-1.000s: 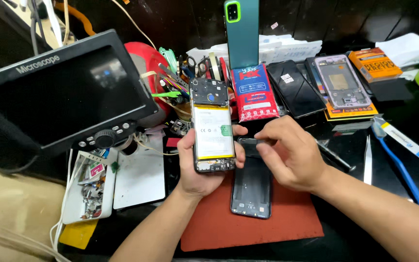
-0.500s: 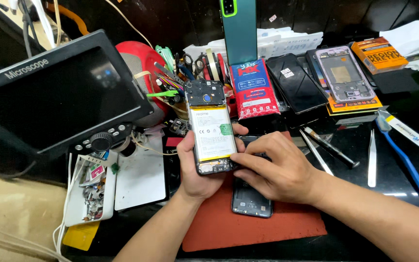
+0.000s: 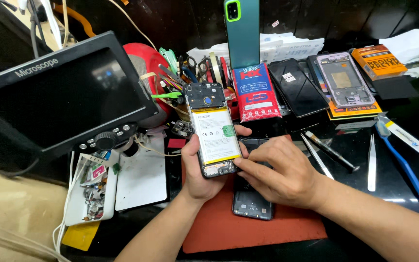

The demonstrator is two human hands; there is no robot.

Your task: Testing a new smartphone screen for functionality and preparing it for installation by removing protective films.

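Left hand (image 3: 201,170) has its fingers wrapped around an opened phone (image 3: 213,131), back off and battery showing, held up over the red mat (image 3: 267,228) on the table, while the right hand (image 3: 280,170) holds nothing, fingertips pressing at the phone's lower edge. Looks like the step is working on the bottom end near the battery; I'd guess the next move needs a steady grip and a light touch. A dark back cover (image 3: 252,204) lies on the mat under the right hand, tweezers (image 3: 372,162) well off to the right.

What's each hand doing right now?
Left hand: closed around the opened phone, holding it up.
Right hand: holds nothing, fingers curled, touching the phone's lower edge.
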